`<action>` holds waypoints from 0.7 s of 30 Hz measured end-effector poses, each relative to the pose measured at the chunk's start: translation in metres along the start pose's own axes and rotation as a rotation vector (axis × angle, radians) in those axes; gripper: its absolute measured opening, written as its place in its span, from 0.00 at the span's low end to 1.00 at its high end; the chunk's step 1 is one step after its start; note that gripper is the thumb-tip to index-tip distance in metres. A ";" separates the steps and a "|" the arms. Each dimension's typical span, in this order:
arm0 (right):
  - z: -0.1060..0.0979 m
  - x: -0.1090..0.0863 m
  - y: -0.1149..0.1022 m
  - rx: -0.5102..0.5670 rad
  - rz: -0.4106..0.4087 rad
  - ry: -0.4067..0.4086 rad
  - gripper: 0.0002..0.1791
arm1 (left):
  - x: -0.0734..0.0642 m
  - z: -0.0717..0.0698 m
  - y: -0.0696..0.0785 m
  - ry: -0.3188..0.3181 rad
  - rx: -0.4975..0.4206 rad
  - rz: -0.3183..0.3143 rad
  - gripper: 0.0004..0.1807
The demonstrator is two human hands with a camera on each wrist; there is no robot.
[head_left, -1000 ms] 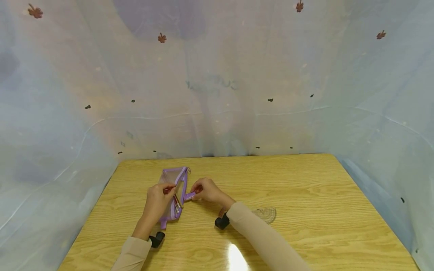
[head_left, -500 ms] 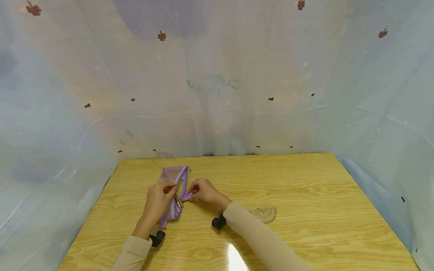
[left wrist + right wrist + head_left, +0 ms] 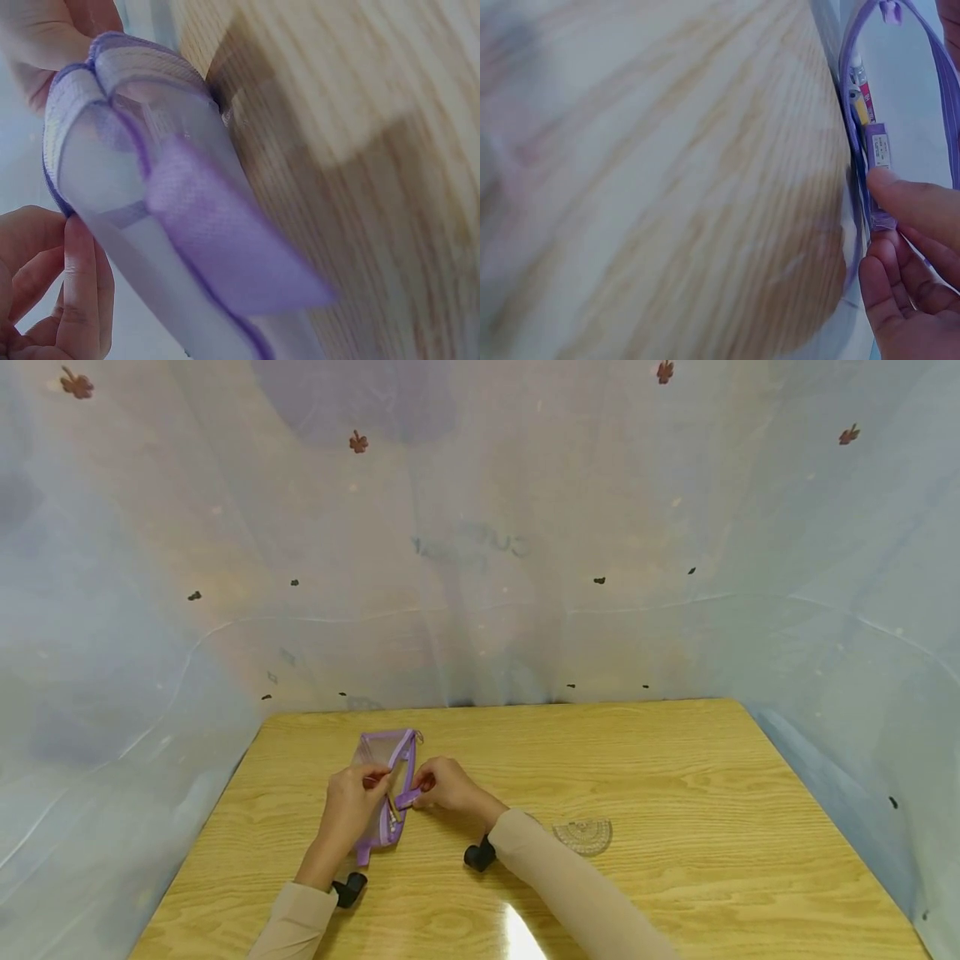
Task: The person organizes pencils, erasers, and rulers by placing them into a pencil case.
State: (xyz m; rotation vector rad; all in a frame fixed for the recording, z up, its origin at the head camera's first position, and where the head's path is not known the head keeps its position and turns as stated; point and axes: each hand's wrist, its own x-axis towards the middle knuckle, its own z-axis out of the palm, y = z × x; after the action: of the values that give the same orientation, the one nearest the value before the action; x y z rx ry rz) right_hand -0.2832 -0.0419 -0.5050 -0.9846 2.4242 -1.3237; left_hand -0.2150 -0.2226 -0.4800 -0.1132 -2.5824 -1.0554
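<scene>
Pouch, head view: there lies the purple mesh pouch (image 3: 384,747) at the left of the bench (image 3: 697,785), long axis running away from the person, near tab (image 3: 363,857) pointing back, mouth gaping along its right side.
Block, head view: the small purple block (image 3: 408,799) sits at that mouth, long axis mostly crosswise, one end aimed left into the opening.
Left grip, head view: the left grip (image 3: 354,797) pinches the pouch's upper rim, just where it was a second ago.
Right grip, head view: the right grip (image 3: 444,783) has the block between thumb and fingers, and it's shifted left, from just outside the mouth to over it.
Protractor, head view: now clear of the right sleeve (image 3: 570,877), the clear protractor (image 3: 583,837) shows its whole arc.
Tab, left wrist view: big and close here, slanting down across the mesh, with both grips at the pouch's mouth behind it.
Block, right wrist view: only here a white printed label (image 3: 881,150), print too small to read, and beside the block a red pencil (image 3: 866,97) and a yellow one inside the mouth.
</scene>
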 end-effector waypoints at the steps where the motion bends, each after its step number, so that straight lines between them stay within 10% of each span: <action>1: 0.001 0.000 0.001 -0.005 -0.003 0.002 0.10 | 0.000 0.000 0.000 0.001 0.000 0.000 0.06; 21: 0.004 0.004 -0.008 -0.073 0.015 0.017 0.09 | 0.000 0.000 0.001 0.004 -0.001 -0.003 0.06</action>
State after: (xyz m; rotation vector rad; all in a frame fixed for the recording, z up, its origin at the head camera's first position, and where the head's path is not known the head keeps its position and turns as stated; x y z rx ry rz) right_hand -0.2809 -0.0500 -0.5008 -0.9753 2.5038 -1.2516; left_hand -0.2154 -0.2218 -0.4793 -0.1077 -2.5794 -1.0572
